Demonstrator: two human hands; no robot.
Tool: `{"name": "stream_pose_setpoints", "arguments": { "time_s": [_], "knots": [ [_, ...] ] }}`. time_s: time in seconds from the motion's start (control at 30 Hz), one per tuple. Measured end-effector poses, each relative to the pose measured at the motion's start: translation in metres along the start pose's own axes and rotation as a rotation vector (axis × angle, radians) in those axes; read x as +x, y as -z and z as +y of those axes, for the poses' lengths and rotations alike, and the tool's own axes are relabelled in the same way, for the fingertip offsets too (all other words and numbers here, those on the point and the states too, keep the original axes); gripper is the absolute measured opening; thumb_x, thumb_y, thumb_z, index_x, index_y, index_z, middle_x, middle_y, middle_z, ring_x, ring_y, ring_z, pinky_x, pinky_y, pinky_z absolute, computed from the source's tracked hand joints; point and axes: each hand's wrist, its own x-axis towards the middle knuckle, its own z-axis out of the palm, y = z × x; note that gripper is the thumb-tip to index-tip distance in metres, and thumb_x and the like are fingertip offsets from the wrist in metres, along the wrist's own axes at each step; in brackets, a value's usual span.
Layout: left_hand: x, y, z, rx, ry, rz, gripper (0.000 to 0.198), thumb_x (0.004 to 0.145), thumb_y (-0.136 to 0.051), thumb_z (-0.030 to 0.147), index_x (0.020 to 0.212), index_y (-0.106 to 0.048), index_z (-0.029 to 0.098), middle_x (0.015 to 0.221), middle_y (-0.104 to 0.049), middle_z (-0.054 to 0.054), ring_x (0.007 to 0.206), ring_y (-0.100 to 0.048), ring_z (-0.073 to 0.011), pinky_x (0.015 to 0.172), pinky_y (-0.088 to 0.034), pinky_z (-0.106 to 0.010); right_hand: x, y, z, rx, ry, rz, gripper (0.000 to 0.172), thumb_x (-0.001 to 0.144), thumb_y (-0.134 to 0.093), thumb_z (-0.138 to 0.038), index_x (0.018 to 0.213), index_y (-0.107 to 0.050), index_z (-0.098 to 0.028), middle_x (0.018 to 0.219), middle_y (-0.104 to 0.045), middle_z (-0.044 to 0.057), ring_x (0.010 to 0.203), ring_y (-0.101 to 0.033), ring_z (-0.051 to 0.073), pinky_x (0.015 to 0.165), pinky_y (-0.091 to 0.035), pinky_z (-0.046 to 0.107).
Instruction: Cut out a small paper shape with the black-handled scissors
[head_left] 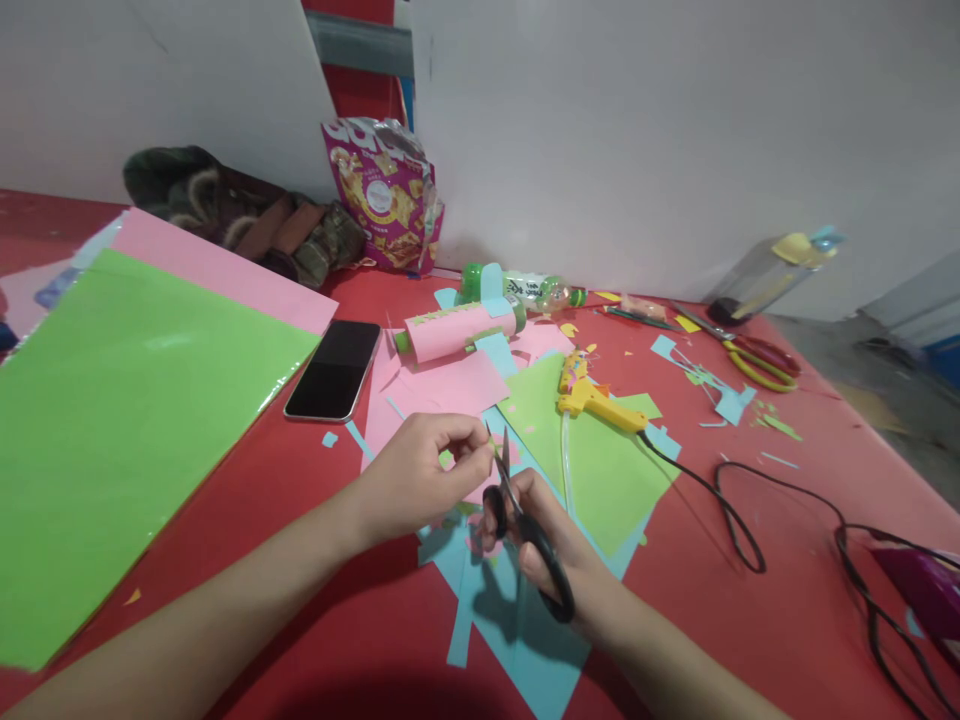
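Observation:
In my right hand [551, 530] is a pair of scissors [551, 570] with black handles, its blades parted slightly and pointing up toward my left fingertips. My left hand [435, 470] pinches a small green bit of paper [492, 444] close to the blades; most of it is hidden by my fingers. Beneath both hands lie blue paper [540, 650], pink paper [457, 385] and green paper [607, 500], with cut scraps on top. Just beyond them rests a bottle wrapped in pink paper [450, 333].
A yellow glue gun [600, 402] trails a black cord [742, 470] to the right. Left stand a phone [334, 370] and large green sheets [150, 400]. Behind are a snack bag [390, 200], a green-capped bottle [532, 290], yellow-red scissors [757, 360] and a clear upright bottle [772, 275].

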Motion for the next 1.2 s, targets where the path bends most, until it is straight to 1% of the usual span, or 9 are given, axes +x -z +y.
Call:
{"name": "stream_pose_setpoints", "arguments": {
  "time_s": [0.3,0.47,0.67,0.83,1.2],
  "knots": [
    [-0.0011,-0.0014,0.0014,-0.021,0.001,-0.014,0.02,0.074,-0.04,0.017,0.053,-0.039,0.015,0.052,-0.039,0.005,0.051,-0.037,-0.0062,0.05,-0.034,-0.017,-0.001,0.0018,0.0001,0.011,0.022,-0.038,0.043,0.064,-0.058,-0.056,0.079,-0.035,-0.024,0.077,-0.04,0.001,0.069,-0.04,0.014,0.059,-0.032,0.027],
    [-0.0012,-0.0011,0.0009,-0.015,-0.029,0.001,0.02,0.073,-0.041,0.015,0.053,-0.04,0.015,0.052,-0.04,0.005,0.051,-0.038,-0.0059,0.05,-0.034,-0.016,-0.0015,0.0037,0.002,0.04,0.043,-0.057,0.04,0.066,-0.058,-0.053,0.08,-0.036,-0.024,0.078,-0.04,0.001,0.068,-0.041,0.014,0.058,-0.032,0.026],
    [-0.0021,-0.0016,0.0008,-0.018,-0.021,-0.021,0.02,0.075,-0.041,0.017,0.054,-0.042,0.014,0.052,-0.041,0.005,0.048,-0.041,-0.0054,0.049,-0.036,-0.016,-0.0008,0.0029,0.0013,0.062,0.033,-0.052,0.043,0.065,-0.059,-0.054,0.079,-0.034,-0.022,0.076,-0.039,0.0,0.066,-0.037,0.012,0.057,-0.03,0.026],
    [-0.0007,-0.0007,0.0016,0.009,-0.03,-0.026,0.021,0.075,-0.041,0.018,0.055,-0.044,0.014,0.051,-0.042,0.005,0.047,-0.041,-0.0053,0.048,-0.036,-0.016,-0.0001,0.0034,0.003,0.082,0.049,-0.079,0.042,0.067,-0.058,-0.053,0.079,-0.033,-0.022,0.075,-0.039,-0.001,0.066,-0.036,0.011,0.055,-0.028,0.025],
    [-0.0016,-0.0005,0.0028,-0.035,-0.025,-0.021,0.021,0.076,-0.041,0.018,0.056,-0.044,0.014,0.052,-0.042,0.005,0.05,-0.041,-0.0056,0.049,-0.036,-0.016,-0.0015,0.0045,0.0015,0.059,0.062,-0.105,0.043,0.067,-0.057,-0.054,0.082,-0.033,-0.022,0.078,-0.04,0.001,0.069,-0.036,0.013,0.057,-0.028,0.026]
  ]
}}
